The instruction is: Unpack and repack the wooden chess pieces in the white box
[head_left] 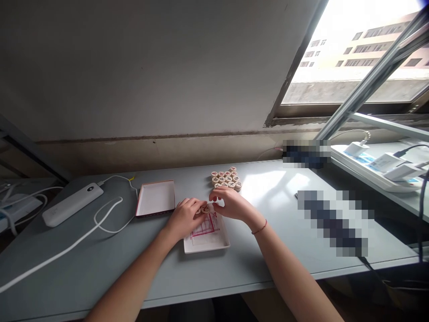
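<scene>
My L hand (184, 218) is closed round discs (205, 208) at tray's (208, 247) far end; R hand (234, 205), half-open, nothing seen in it, is nearer the pile (225, 180), just beyond.

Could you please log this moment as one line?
left hand: holding wooden discs | right hand: beside them | white tray: below | disc cluster: beyond right hand
</scene>
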